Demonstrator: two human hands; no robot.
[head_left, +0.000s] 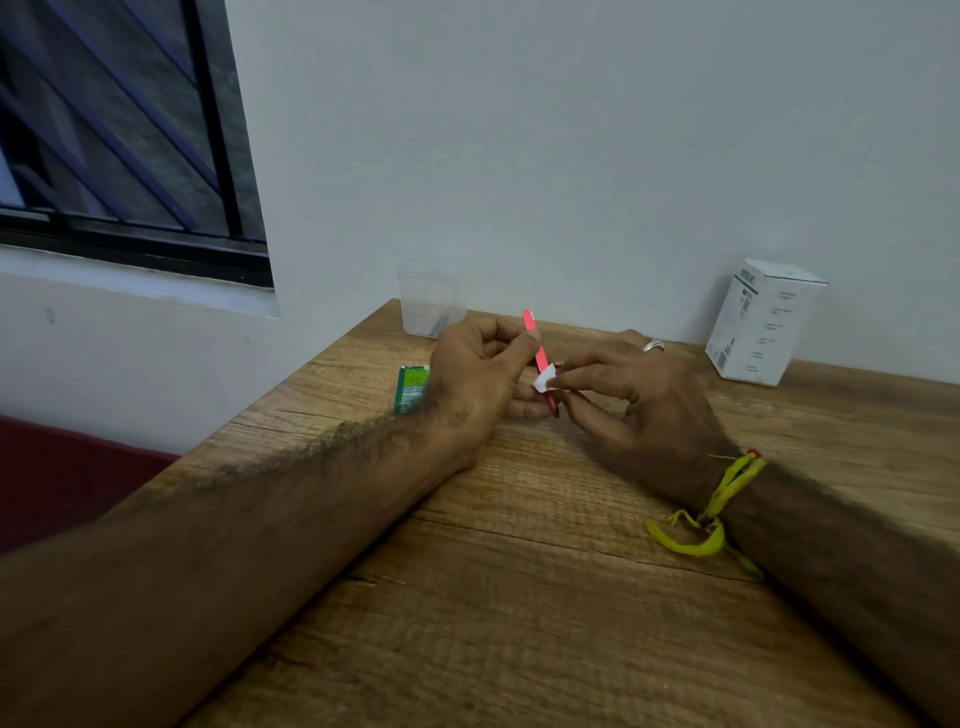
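Gripping pink stick (535, 336), left fingers (519, 349); right fingers (587, 382) pinch white scrap (543, 383); box (763, 322) lettering unreadable.

Thin neon-pink stick (535, 340), tilted, upper end leaning up and away, dark lower tip down low. The left hand (475, 374) pinches it mid-shaft, just above the counter (519, 571). A small white paper scrap (544, 380) touches its lower part, pinched by the right hand (639, 395).

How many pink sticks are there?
1: the pink stick is held in the left hand, its lower end beside the white scrap pinched by the right hand. Something dark in the clear cup behind may hide more.
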